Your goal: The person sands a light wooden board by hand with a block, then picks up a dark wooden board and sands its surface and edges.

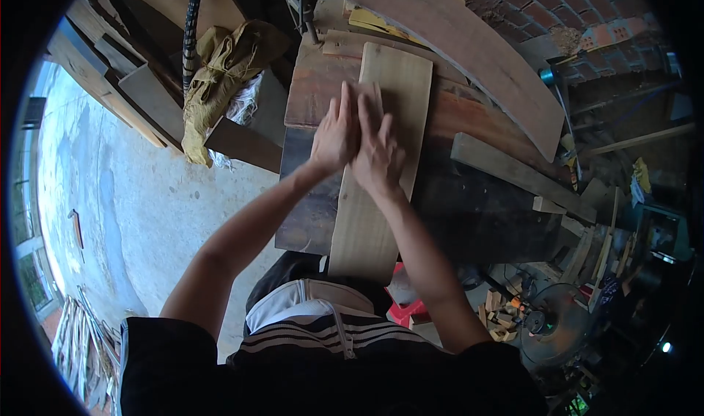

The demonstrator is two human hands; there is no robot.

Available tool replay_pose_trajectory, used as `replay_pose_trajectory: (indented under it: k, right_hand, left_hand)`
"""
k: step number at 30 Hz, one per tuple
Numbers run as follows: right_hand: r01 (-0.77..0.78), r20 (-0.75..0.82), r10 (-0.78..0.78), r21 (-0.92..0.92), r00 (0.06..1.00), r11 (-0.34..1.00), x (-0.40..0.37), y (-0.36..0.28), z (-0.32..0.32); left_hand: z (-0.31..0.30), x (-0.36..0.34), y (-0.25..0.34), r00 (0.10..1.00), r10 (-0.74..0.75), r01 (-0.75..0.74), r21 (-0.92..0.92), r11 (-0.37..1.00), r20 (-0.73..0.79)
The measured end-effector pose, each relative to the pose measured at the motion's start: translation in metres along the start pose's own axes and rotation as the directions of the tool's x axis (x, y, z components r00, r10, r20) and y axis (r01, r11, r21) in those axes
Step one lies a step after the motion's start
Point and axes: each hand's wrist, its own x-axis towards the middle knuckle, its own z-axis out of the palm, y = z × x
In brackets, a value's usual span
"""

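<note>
A long pale wooden board (pixel 370 221) lies lengthwise on a dark, worn wooden bench top (pixel 308 214), its near end close to my waist. On the board's upper half, both hands press together around a small flat brown block (pixel 372 93), blurred and mostly covered by fingers. My left hand (pixel 336 136) is at the block's left side, fingers pointing away from me and closed against it. My right hand (pixel 380 152) rests over the block from the right, fingers stretched along its top. The underside of the block is hidden.
A wide curved plank (pixel 469 45) lies at the back right, with a thick wooden bar (pixel 513 174) nearer. A clamp (pixel 302 12) stands at the bench's far left corner. Left of the bench hangs a yellow sack (pixel 216 86). A fan (pixel 543 322) and wood offcuts (pixel 501 313) are lower right.
</note>
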Motion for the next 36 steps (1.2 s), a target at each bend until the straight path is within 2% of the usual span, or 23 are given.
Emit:
replay_pose_trajectory:
  k: [2,5,6,7,10,12,13,14,16,17,18,20,22,24,26,28,30,31,34,35,36]
  right_hand:
    - [-0.059,0.043,0.058,0.008,0.997,0.998,0.063,0.003,0.004]
    - [-0.067,-0.032,0.070,0.085,0.997,0.994,0.112,0.011,0.015]
    - [-0.050,-0.074,0.055,0.066,0.996,0.997,0.116,0.011,0.018]
    - [-0.034,-0.114,0.039,0.045,0.993,0.998,0.113,0.011,0.019]
    - [-0.073,-0.045,0.073,0.016,0.996,0.997,0.063,0.007,0.011]
    - [-0.080,-0.046,0.080,0.009,0.996,0.997,-0.003,0.001,0.003]
    - [-0.112,0.019,0.112,0.017,0.994,0.994,-0.038,-0.005,-0.007]
    - [-0.145,0.086,0.143,0.021,0.986,0.989,-0.074,-0.011,-0.017]
    - [-0.133,0.116,0.131,0.011,0.985,0.991,-0.145,-0.011,-0.022]
    - [-0.097,0.089,0.096,0.005,0.991,0.995,-0.173,-0.010,-0.027]
    - [-0.055,0.065,0.054,0.004,0.996,0.998,-0.190,-0.008,-0.030]
    - [-0.047,0.080,0.047,0.007,0.996,0.999,-0.189,-0.005,-0.033]
    - [-0.058,0.092,0.057,0.005,0.994,0.998,-0.165,-0.004,-0.034]
    - [-0.141,0.047,0.141,-0.014,0.989,0.990,-0.106,0.004,-0.026]
    - [-0.109,-0.020,0.109,-0.015,0.994,0.994,-0.038,0.019,-0.020]
    - [-0.090,-0.078,0.088,-0.019,0.993,0.996,0.027,0.035,-0.015]
    - [-0.083,-0.073,0.082,-0.009,0.994,0.996,0.085,0.048,-0.012]
    - [-0.082,-0.074,0.081,-0.008,0.994,0.997,0.096,0.051,-0.008]
    - [-0.049,-0.153,0.047,-0.004,0.987,0.999,0.088,0.053,-0.010]
    - [-0.078,-0.143,0.078,0.005,0.987,0.997,0.071,0.049,-0.010]
    - [-0.107,-0.129,0.108,0.011,0.986,0.994,0.049,0.043,-0.012]
  left_hand:
    - [0.006,0.069,-0.027,0.983,0.162,-0.144,0.184,0.972,-0.090]
    - [-0.011,0.132,-0.023,0.995,0.103,-0.099,0.158,0.982,-0.014]
    - [-0.013,0.136,-0.021,0.998,0.061,-0.063,0.182,0.981,0.021]
    - [-0.011,0.130,-0.019,0.997,0.081,-0.079,0.147,0.986,-0.010]
    - [-0.005,0.079,-0.008,0.998,0.045,-0.049,0.123,0.991,0.039]
    - [0.005,0.014,-0.008,0.990,0.123,-0.129,0.094,0.987,0.070]
    - [0.012,-0.024,-0.010,0.978,0.203,-0.205,0.039,0.978,0.050]
    - [0.010,-0.061,0.001,0.984,0.100,-0.104,0.022,0.994,0.149]
    - [0.017,-0.129,0.008,0.969,0.115,-0.127,0.041,0.991,0.218]
    - [0.013,-0.153,0.015,0.924,-0.006,-0.024,0.074,0.997,0.384]
    - [0.012,-0.172,0.017,0.915,0.038,-0.070,0.066,0.995,0.401]
    - [0.021,-0.183,0.011,0.932,0.116,-0.144,0.059,0.988,0.343]
    - [0.020,-0.149,0.014,0.946,0.135,-0.166,0.082,0.983,0.293]
    - [0.022,-0.094,0.018,0.968,0.139,-0.158,0.075,0.985,0.209]
    - [0.021,-0.022,0.023,0.983,0.103,-0.113,0.059,0.992,0.151]
    - [0.026,0.049,0.017,0.985,0.168,-0.172,0.153,0.973,0.040]
    - [0.033,0.115,0.005,0.987,0.157,-0.158,0.008,0.987,0.044]
    - [0.028,0.131,0.014,0.997,0.041,-0.043,0.031,0.999,0.069]
    - [0.028,0.118,0.026,0.998,0.046,-0.045,-0.029,0.999,0.039]
    - [0.030,0.102,0.027,0.996,-0.007,0.011,-0.041,0.999,0.085]
    - [0.025,0.078,0.032,0.989,0.072,-0.076,0.023,0.997,0.129]
